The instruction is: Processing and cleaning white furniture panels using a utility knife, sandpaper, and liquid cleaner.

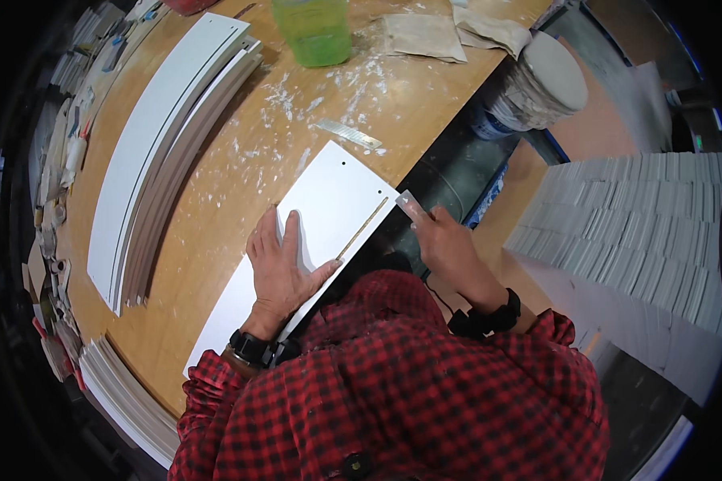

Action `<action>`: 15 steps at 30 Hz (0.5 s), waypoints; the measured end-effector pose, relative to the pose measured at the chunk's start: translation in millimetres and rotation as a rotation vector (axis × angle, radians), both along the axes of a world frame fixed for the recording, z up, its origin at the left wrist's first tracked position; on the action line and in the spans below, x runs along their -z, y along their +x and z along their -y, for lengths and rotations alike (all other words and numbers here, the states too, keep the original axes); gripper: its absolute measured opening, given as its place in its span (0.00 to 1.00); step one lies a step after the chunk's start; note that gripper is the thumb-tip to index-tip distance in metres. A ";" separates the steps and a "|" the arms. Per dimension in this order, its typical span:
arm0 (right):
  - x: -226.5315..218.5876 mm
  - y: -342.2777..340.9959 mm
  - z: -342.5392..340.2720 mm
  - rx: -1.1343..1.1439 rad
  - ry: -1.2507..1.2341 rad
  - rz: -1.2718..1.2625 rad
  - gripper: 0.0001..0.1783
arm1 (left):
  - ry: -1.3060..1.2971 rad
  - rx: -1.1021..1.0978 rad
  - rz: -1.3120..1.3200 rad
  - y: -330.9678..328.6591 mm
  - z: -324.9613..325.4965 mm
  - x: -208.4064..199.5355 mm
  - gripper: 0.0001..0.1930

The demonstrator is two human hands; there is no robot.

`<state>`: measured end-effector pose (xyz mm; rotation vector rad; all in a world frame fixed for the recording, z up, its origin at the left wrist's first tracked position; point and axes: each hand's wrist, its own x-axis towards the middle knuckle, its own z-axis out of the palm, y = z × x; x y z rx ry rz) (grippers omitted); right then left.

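Red-checked flannel sleeves frame both hands at work.
Left hand (285,268) presses flat, fingers spread, on the flat white rectangular panel (329,200); right hand (449,244), at three o'clock, grips a thin metal scraper blade (413,205) — best kept flush to the edge.

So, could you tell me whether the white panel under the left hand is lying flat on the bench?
Flat. The white panel lies face-down on the wooden bench, pressed by the left hand.

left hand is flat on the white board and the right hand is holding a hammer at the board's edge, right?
Not quite. The left hand does lie flat on the white board, but the right hand holds a thin flat metal blade, like a scraper, at the board's edge, not a hammer. The head view shows it.
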<state>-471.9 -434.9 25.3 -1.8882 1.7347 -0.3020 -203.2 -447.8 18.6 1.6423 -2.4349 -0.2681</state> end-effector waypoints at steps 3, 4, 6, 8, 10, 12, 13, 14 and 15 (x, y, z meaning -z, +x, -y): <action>2.7 -2.0 -6.4 -0.001 -0.026 -0.007 0.26 | -0.002 -0.002 -0.008 0.9 0.4 -0.9 0.46; 8.3 -5.1 -11.6 -0.079 0.077 -0.033 0.26 | 0.012 -0.008 -0.005 0.9 1.5 -1.8 0.46; 12.7 -11.7 -16.4 -0.162 0.178 -0.061 0.27 | 0.029 -0.011 0.002 -0.2 -2.5 -3.8 0.46; 15.0 -17.4 -17.1 -0.035 0.033 0.003 0.26 | 0.051 -0.021 0.009 -2.5 -2.8 -2.1 0.46; -9.3 -13.1 3.5 0.033 0.032 0.016 0.24 | -0.011 -0.008 -0.006 -0.2 0.0 -0.5 0.46; -19.8 -11.0 14.9 0.003 -0.032 0.041 0.23 | -0.007 -0.004 -0.017 1.4 0.6 1.1 0.46; -15.9 -10.9 16.5 -0.039 -0.059 0.051 0.23 | -0.004 -0.003 -0.028 1.3 -0.1 1.5 0.46; -18.7 -7.2 16.1 -0.037 -0.057 0.049 0.23 | -0.001 -0.001 -0.030 -0.2 0.7 1.7 0.46; -23.2 0.1 15.2 -0.034 0.039 -0.001 0.23 | -0.007 -0.005 -0.028 -0.3 1.5 1.4 0.46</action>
